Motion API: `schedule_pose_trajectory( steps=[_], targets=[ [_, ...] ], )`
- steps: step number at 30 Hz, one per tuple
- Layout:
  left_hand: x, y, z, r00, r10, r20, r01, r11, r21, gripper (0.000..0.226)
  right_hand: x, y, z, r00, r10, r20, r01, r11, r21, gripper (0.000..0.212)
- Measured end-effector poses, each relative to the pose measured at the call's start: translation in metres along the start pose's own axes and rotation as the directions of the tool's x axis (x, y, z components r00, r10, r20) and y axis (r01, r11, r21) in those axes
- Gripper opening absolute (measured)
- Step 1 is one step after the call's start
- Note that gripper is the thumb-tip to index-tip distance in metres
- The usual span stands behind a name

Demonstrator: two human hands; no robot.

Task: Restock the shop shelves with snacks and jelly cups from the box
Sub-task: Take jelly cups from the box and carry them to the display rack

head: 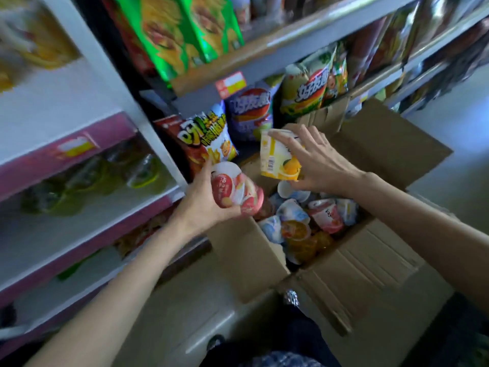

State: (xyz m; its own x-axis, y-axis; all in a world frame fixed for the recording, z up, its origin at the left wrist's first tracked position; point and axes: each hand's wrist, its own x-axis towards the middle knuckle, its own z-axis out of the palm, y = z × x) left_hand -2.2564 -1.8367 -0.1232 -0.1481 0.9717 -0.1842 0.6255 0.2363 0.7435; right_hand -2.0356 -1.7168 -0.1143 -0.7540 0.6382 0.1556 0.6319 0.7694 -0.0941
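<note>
An open cardboard box [365,263] stands in front of me with several jelly cups [304,221] piled inside. My left hand [203,205] grips a red and white jelly cup [232,192] above the box's left flap. My right hand [317,160] holds a yellow jelly cup [275,157] over the box's far side. Snack bags stand behind the box: a white and red one [209,139], a purple one [251,112] and a green and yellow one [307,88].
White shelves with pink edges [79,154] at the left hold blurred green jelly cups [143,170]. Upper shelf [277,41] carries green snack boxes [185,30]. More bags line the shelves at the right [397,41]. The box's flaps stick out toward the shelves.
</note>
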Motion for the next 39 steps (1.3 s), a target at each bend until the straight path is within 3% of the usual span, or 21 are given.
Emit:
schedule_pose_trajectory(
  steps=[5, 9, 13, 17, 21, 25, 27, 31, 33, 36, 39],
  targets=[
    [-0.09, 0.001, -0.133, 0.954, 0.156, -0.256, -0.118, 0.98, 0.157, 0.128, 0.029, -0.124, -0.048, 0.963, -0.137, -0.231, 0.154, 0.987, 0.055, 0.088],
    [-0.124, -0.009, -0.218, 0.903, 0.154, -0.401, -0.132, 0.988, 0.082, 0.121, 0.068, -0.201, -0.086, 0.899, -0.227, -0.375, 0.261, 0.965, 0.041, 0.082],
    [-0.128, -0.026, -0.28, 0.837, 0.136, -0.53, -0.126, 0.99, 0.056, 0.117, 0.114, -0.252, -0.107, 0.841, -0.289, -0.457, 0.312, 0.95, -0.026, 0.09],
    [-0.103, -0.045, -0.309, 0.815, -0.012, -0.58, 0.005, 1.0, -0.014, 0.114, 0.175, -0.274, -0.091, 0.86, -0.309, -0.405, 0.25, 0.949, -0.193, 0.102],
    [-0.075, -0.057, -0.308, 0.805, 0.016, -0.593, 0.062, 0.992, 0.11, 0.092, 0.199, -0.267, -0.07, 0.872, -0.255, -0.418, 0.174, 0.959, -0.223, 0.103],
    [-0.044, -0.064, -0.303, 0.789, 0.018, -0.615, 0.08, 0.988, 0.13, 0.088, 0.208, -0.26, -0.058, 0.839, -0.27, -0.473, 0.155, 0.951, -0.268, 0.093],
    [-0.029, -0.063, -0.3, 0.752, 0.036, -0.658, 0.064, 0.99, 0.128, 0.086, 0.222, -0.259, -0.054, 0.846, -0.258, -0.466, 0.119, 0.944, -0.307, 0.09],
    [-0.003, -0.06, -0.295, 0.667, 0.053, -0.743, 0.014, 0.996, 0.084, 0.075, 0.248, -0.272, -0.059, 0.911, -0.124, -0.393, 0.008, 0.958, -0.285, 0.103],
    [0.005, -0.064, -0.295, 0.659, 0.098, -0.746, -0.014, 0.993, 0.118, 0.072, 0.252, -0.275, -0.063, 0.946, -0.094, -0.311, 0.041, 0.984, -0.174, 0.102],
    [-0.001, -0.072, -0.291, 0.652, 0.166, -0.74, 0.004, 0.975, 0.222, 0.07, 0.241, -0.266, -0.064, 0.969, -0.113, -0.221, 0.095, 0.991, -0.093, 0.083],
    [-0.027, -0.071, -0.27, 0.523, 0.354, -0.776, -0.127, 0.932, 0.339, 0.063, 0.218, -0.253, -0.068, 0.981, -0.157, -0.113, 0.15, 0.986, -0.069, 0.069]
  ],
)
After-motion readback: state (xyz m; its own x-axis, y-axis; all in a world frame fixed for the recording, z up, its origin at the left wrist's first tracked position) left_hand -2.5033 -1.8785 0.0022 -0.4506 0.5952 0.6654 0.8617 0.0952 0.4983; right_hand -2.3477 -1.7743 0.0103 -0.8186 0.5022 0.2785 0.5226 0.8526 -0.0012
